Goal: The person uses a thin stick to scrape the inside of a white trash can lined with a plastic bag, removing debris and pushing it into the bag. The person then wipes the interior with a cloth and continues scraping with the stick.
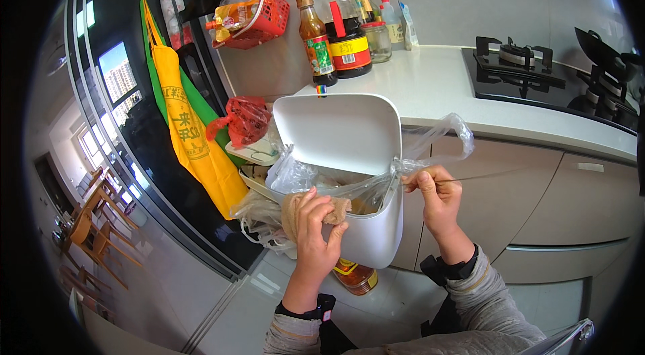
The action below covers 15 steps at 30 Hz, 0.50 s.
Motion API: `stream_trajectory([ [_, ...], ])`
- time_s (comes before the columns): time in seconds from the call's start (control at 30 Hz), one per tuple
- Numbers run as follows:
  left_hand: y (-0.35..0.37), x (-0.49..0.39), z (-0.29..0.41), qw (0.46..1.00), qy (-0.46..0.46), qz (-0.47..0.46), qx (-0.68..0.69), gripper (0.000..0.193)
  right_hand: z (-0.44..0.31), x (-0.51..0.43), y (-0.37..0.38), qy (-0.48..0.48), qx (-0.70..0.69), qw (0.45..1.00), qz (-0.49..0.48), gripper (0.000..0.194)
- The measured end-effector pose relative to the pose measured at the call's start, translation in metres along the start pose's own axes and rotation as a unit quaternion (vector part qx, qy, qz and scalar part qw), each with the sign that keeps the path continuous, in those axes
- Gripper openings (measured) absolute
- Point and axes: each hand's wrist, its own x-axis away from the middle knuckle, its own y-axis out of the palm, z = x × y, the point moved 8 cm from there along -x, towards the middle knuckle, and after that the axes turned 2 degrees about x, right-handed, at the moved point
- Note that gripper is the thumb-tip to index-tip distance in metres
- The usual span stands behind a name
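Note:
A white plastic trash bin [373, 239] stands before me with its lid [337, 128] raised. Clear plastic liner bags [370, 189] bunch around its rim, with some waste inside. My left hand [315, 234] holds a folded tan cloth [295, 216] against the front left of the rim. At the right side of the bin, my right hand [433, 194] pinches the edge of the stretched clear plastic between thumb and fingers. A loop of clear plastic bag [456, 138] sticks up behind that hand.
Bottles of sauce [316, 42] and a glass jar [378, 42] stand on the white counter [428, 83] beside a gas stove [529, 78]. Left of the bin are a red plastic bag [247, 120] and hanging aprons [189, 133]. An oil bottle [358, 279] is on the floor.

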Motion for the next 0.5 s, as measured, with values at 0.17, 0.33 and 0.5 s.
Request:
stream_trajectory([
  [0.17, 0.0, -0.002, 0.003, 1.0, 0.007, -0.003, -0.011, 0.041, -0.004, 0.0, 0.0, -0.077, 0.09, 0.993, -0.002, 0.014],
  [0.33, 0.001, 0.0, -0.001, 1.0, -0.001, -0.005, -0.002, 0.042, -0.027, 0.002, 0.009, -0.174, 0.207, 0.962, -0.042, 0.014],
  [0.5, 0.002, 0.0, -0.003, 1.0, -0.001, -0.009, -0.001, 0.042, 0.001, -0.001, -0.002, -0.03, 0.023, 0.999, 0.013, 0.015],
])
